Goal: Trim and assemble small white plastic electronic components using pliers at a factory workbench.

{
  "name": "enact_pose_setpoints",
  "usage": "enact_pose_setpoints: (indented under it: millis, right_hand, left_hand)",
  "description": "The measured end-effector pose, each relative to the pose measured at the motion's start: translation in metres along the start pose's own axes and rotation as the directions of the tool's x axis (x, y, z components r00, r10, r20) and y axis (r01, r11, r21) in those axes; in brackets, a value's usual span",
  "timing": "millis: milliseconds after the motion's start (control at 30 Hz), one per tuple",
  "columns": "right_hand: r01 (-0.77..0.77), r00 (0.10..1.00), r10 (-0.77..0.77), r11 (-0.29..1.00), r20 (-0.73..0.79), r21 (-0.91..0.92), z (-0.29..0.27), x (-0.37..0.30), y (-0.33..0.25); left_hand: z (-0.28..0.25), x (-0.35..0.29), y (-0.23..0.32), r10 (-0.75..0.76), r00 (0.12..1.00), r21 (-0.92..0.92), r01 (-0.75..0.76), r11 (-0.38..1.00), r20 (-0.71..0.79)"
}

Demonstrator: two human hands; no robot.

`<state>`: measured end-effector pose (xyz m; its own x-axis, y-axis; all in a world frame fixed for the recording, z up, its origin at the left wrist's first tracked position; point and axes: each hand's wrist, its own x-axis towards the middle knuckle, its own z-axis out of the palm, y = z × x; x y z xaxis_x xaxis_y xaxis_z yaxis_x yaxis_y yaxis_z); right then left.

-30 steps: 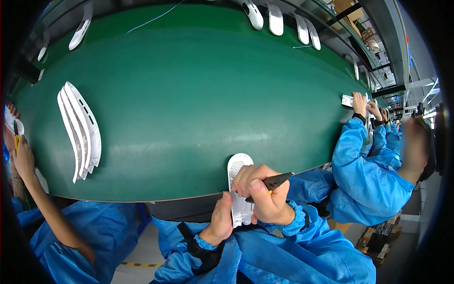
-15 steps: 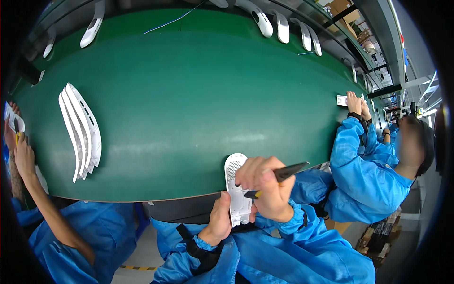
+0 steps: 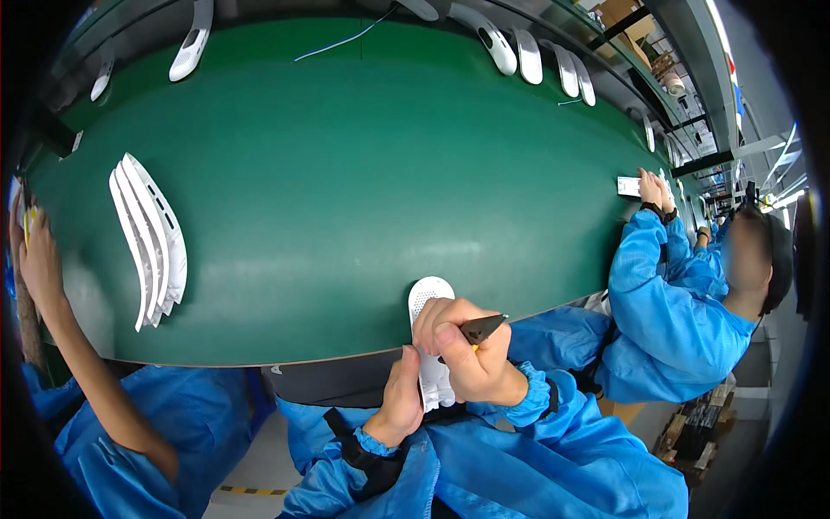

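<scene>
My left hand (image 3: 399, 400) grips the side of a white plastic shell (image 3: 430, 294), elongated with a rounded, perforated far end. The shell is held at the table's near edge. Over its middle, my right hand (image 3: 469, 350) is closed around a black-and-yellow hand tool (image 3: 486, 328). The tool's dark, tapered end sticks out to the right; its other end is hidden by my fingers, and I cannot make out its kind. My right fingers cover much of the shell's inner side.
Several curved white shells (image 3: 156, 246) stand together on the green table (image 3: 346, 173) at left. More white pieces (image 3: 529, 56) line the far edge, near a thin blue-white cable (image 3: 346, 41). Co-workers in blue sit on the left (image 3: 147, 432) and right (image 3: 674, 303).
My right hand has shifted left and turned over the shell, hiding more of it; the tool's dark end has moved left and shows less. My left hand keeps its grip.
</scene>
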<state>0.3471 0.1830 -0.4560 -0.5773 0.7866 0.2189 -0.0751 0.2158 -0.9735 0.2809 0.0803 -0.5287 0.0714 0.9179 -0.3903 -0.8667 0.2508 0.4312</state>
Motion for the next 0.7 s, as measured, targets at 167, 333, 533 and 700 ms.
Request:
enact_pose_setpoints:
  millis: [167, 333, 533, 700]
  right_hand:
    - [-0.047, 0.999, 0.047, 0.999, -0.005, -0.017, -0.004, -0.002, 0.003]
    - [0.012, 0.998, -0.006, 0.996, 0.070, -0.090, -0.006, -0.003, 0.004]
    - [0.080, 0.997, -0.080, 0.994, -0.008, 0.075, -0.003, -0.001, -0.006]
    - [0.039, 0.996, -0.033, 0.996, 0.081, -0.078, -0.009, 0.003, -0.011]
  left_hand:
    - [0.002, 0.001, 0.002, -0.003, 0.998, -0.038, 0.005, 0.999, 0.060]
    - [-0.001, -0.003, -0.004, 0.052, 0.998, 0.051, -0.054, 0.997, 0.038]
    - [0.010, 0.000, 0.006, 0.026, 0.999, 0.008, -0.026, 1.000, 0.038]
    - [0.007, 0.007, 0.001, 0.007, 0.998, -0.039, -0.009, 0.999, -0.058]
